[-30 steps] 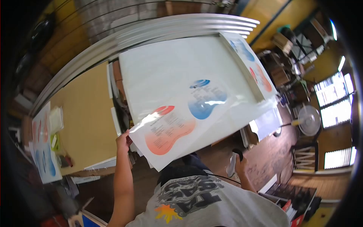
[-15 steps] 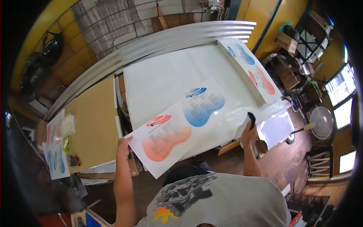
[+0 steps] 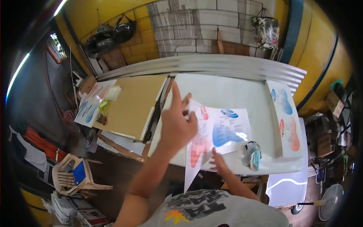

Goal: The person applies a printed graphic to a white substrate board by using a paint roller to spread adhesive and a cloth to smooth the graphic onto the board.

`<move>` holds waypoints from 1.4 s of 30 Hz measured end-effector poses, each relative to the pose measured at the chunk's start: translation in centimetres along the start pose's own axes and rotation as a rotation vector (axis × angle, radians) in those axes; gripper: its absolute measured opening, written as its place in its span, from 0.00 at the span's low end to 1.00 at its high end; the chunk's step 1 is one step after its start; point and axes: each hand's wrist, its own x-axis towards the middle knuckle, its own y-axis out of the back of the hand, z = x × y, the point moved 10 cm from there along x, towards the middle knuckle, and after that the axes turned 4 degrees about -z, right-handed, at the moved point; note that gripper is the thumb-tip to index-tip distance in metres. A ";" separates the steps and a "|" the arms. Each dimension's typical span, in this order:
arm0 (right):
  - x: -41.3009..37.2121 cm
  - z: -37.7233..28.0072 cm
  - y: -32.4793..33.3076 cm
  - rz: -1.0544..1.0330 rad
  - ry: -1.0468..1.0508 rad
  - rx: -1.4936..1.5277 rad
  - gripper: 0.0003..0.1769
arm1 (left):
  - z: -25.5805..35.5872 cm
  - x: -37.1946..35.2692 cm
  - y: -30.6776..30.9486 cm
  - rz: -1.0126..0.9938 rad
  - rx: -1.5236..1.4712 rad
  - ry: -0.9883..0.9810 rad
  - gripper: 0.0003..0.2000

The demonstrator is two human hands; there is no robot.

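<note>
A white sheet (image 3: 232,130) printed with red and blue shapes lies partly on the white-topped table (image 3: 215,85); its left part is raised and bent. My left hand (image 3: 178,123) is up beside the raised corner, index finger pointing upward and thumb apart; no firm grip on the paper shows. At the sheet's lower edge, my right hand (image 3: 220,163) has its fingers spread, nothing visibly in them. A crumpled cloth (image 3: 252,156) rests on the table just right of the sheet.
A stack of similar prints (image 3: 286,121) stands at the table's right end. To the left are a tan board (image 3: 134,104), more prints (image 3: 90,108) and a plastic chair (image 3: 64,176). Corrugated metal (image 3: 211,64) runs behind. A fan (image 3: 331,202) stands at lower right.
The view has swung left. My left hand has risen and the sheet's left part has bent upward. My right hand has let go of the cloth and moved to the sheet's lower edge.
</note>
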 end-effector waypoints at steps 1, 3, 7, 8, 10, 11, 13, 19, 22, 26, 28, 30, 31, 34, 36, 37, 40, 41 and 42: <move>-2.1 -0.7 -2.8 -0.138 -0.011 0.162 0.64 | 1.9 -0.8 -0.7 0.032 -0.021 -0.066 0.43; -3.1 -0.4 -4.3 -0.134 -0.069 0.465 0.60 | 4.4 -2.4 -2.6 0.026 -0.016 -0.093 0.44; 1.1 2.8 -6.4 -0.592 -0.040 0.697 0.40 | 7.8 -4.8 -4.2 0.047 0.001 -0.192 0.46; 0.1 2.2 -8.2 -1.083 -0.022 0.894 0.31 | 8.5 -5.2 -4.4 0.048 -0.006 -0.201 0.46; 0.2 2.1 -7.6 -0.847 0.035 0.838 0.25 | 9.8 -6.2 -4.3 0.051 -0.011 -0.235 0.46; 0.5 2.4 -6.5 -0.612 0.078 0.780 0.20 | 10.2 -6.9 -4.3 0.049 -0.012 -0.234 0.46; 0.2 3.1 -5.9 -0.625 0.098 0.788 0.20 | 11.0 -8.6 -3.5 0.094 0.004 -0.274 0.43; -6.8 1.8 -2.8 -0.321 0.126 0.824 0.21 | 11.6 -13.3 1.3 0.029 -0.227 -0.101 0.23; -10.3 -2.6 -0.7 -0.385 0.321 0.740 0.19 | 11.7 -15.1 4.8 -0.013 -0.687 0.008 0.19; -19.5 -11.6 3.2 0.035 0.442 -0.168 0.14 | 15.5 -17.4 7.2 -0.020 -0.817 -0.059 0.24; -16.0 -13.8 3.9 -0.088 0.478 0.058 0.11 | 16.7 -17.7 8.2 0.016 -0.833 -0.160 0.25; -17.0 -16.3 3.3 -0.164 0.508 0.372 0.08 | 17.1 -17.9 8.3 0.057 -0.753 -0.188 0.26; -17.6 -17.3 3.5 -0.181 0.542 0.384 0.08 | 17.3 -18.2 8.7 0.126 -0.686 -0.178 0.27; -16.4 -19.7 3.0 -0.177 0.559 -0.116 0.18 | 18.3 -19.6 8.5 0.159 -0.666 -0.159 0.29; -15.6 -21.9 3.2 -0.092 0.630 -0.307 0.18 | 18.9 -20.5 8.2 0.189 -0.648 -0.164 0.28; -16.3 -23.0 3.6 0.023 0.683 -0.492 0.20 | 19.3 -20.8 7.9 0.204 -0.631 -0.170 0.28; -15.7 -26.0 3.4 -0.066 0.732 -0.667 0.25 | 20.2 -21.2 6.2 0.234 -0.610 -0.204 0.27; -15.3 -26.9 3.2 -0.114 0.761 -0.729 0.26 | 20.4 -21.3 5.4 0.249 -0.599 -0.196 0.27; -15.0 -28.1 3.6 -0.128 0.763 -0.740 0.26 | 20.7 -21.1 4.7 0.289 -0.579 -0.201 0.26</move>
